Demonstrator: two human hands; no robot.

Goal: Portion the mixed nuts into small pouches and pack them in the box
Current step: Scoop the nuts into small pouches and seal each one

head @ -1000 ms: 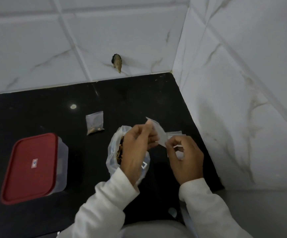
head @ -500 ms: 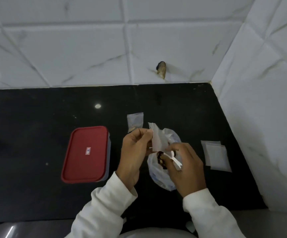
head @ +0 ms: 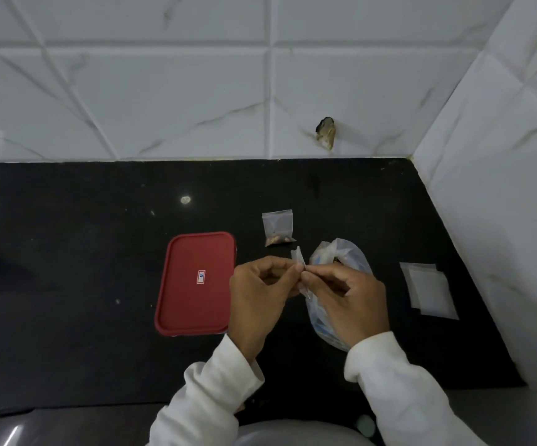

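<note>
i see left hand (head: 260,291) and right hand (head: 347,304) both pinching one small clear pouch (head: 298,257) just over the open nut bag (head: 351,255), likely prying its mouth apart for filling; red-lidded box (head: 196,283) sits closed at left

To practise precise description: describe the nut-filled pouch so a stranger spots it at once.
On the black counter, find the red-lidded box. Just past its far right corner lies a small clear pouch. Unlike the flat empty pouches further right, it holds brown nuts along its near edge.
</note>
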